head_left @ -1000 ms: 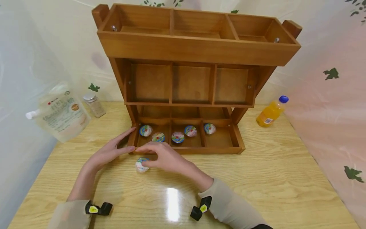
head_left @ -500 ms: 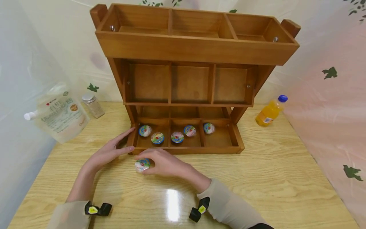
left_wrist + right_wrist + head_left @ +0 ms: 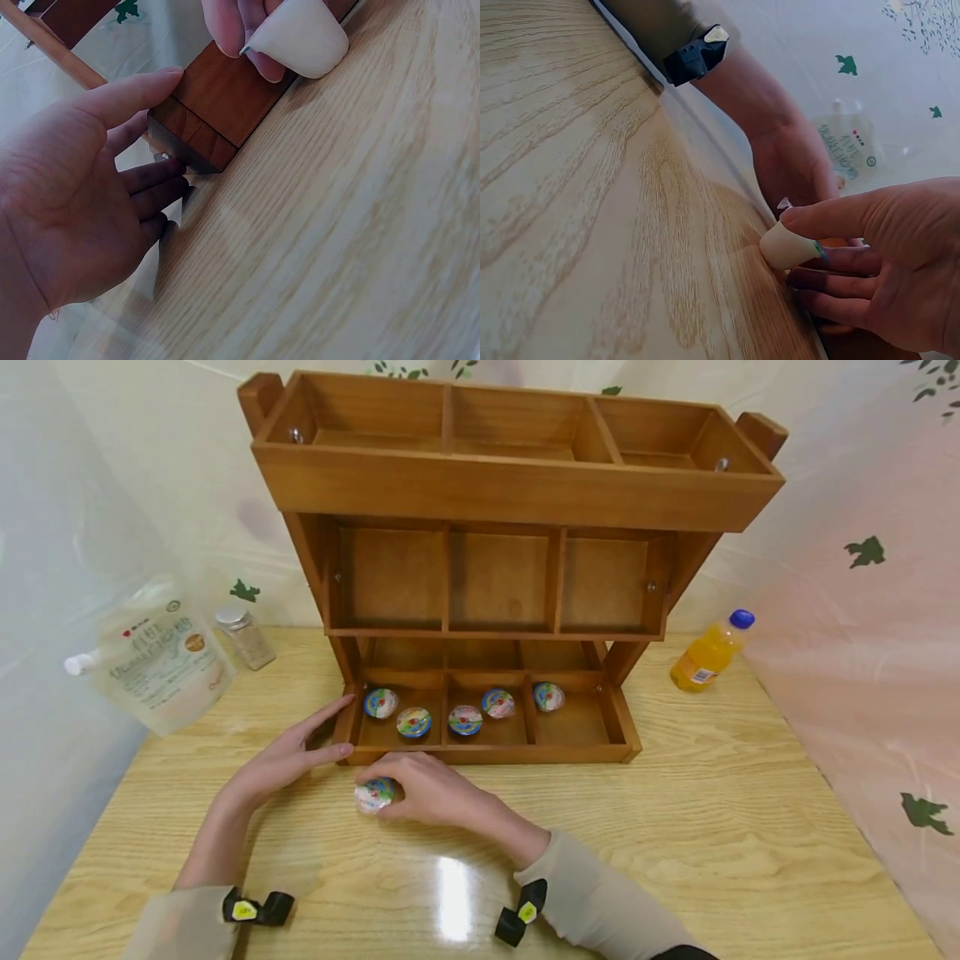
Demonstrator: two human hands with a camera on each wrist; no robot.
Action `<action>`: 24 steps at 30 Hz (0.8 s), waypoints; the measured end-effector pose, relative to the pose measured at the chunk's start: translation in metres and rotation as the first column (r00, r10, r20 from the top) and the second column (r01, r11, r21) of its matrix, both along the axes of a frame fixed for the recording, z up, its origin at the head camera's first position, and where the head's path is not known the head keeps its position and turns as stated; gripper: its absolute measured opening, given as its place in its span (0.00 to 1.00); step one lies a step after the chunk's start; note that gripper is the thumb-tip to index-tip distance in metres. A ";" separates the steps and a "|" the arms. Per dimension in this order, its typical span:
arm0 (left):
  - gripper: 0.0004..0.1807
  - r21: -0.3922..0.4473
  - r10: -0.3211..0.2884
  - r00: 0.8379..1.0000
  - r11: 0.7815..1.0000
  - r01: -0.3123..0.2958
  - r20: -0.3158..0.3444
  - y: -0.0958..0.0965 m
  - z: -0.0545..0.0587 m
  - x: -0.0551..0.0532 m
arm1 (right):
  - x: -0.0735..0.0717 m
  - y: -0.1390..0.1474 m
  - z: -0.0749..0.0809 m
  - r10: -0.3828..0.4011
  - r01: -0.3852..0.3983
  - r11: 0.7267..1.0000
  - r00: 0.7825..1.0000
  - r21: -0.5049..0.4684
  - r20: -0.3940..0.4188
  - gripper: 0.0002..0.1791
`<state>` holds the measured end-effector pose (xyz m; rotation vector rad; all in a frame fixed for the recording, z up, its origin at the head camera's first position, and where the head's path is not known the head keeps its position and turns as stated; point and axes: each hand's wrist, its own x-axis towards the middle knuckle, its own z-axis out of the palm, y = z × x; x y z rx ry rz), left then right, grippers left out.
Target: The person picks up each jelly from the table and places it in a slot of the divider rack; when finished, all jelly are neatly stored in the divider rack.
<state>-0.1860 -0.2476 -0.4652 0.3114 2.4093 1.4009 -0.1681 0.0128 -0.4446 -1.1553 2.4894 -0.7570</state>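
Observation:
My right hand [image 3: 431,789] pinches a jelly cup [image 3: 373,796] with a printed lid between thumb and fingers, just in front of the wooden rack [image 3: 495,755]. In the right wrist view the white cup [image 3: 784,246] tilts against the tabletop. My left hand [image 3: 281,767] touches the rack's lower left corner, thumb on the front and fingers along the side; the left wrist view shows that hand [image 3: 82,180] at the wooden corner [image 3: 199,135]. In the bottom tier, jelly cups lie in the left [image 3: 413,722], middle [image 3: 465,720] and right [image 3: 549,697] compartments.
A clear spouted pouch [image 3: 165,660] and a glass jar with a silver lid [image 3: 247,637] stand left of the rack. An orange drink bottle [image 3: 708,653] with a blue cap stands to the right. The rack's upper tiers [image 3: 517,489] overhang the bottom one.
My right hand has drawn back slightly from the rack's front edge and closed its thumb and fingers on the jelly cup on the table. My left hand stays at the corner.

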 end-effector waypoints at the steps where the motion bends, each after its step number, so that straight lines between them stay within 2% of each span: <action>1: 0.41 0.001 0.001 1.000 1.000 -0.001 0.001 0.000 0.000 0.000 | 0.000 0.000 0.000 -0.001 0.001 1.000 1.000 -0.002 0.001 0.24; 15: 0.40 -0.008 0.001 1.000 1.000 -0.001 -0.001 0.002 0.000 0.000 | 0.002 0.002 -0.002 0.002 -0.002 1.000 0.999 -0.018 -0.034 0.27; 20: 0.40 -0.009 0.007 1.000 1.000 -0.007 0.005 0.002 0.001 0.000 | 0.002 0.011 0.004 -0.003 0.003 0.999 1.000 -0.051 -0.008 0.27; 24: 0.40 -0.010 0.016 1.000 1.000 -0.016 0.009 0.001 0.001 0.000 | 0.002 0.019 0.010 -0.009 0.014 0.995 0.998 -0.103 0.054 0.28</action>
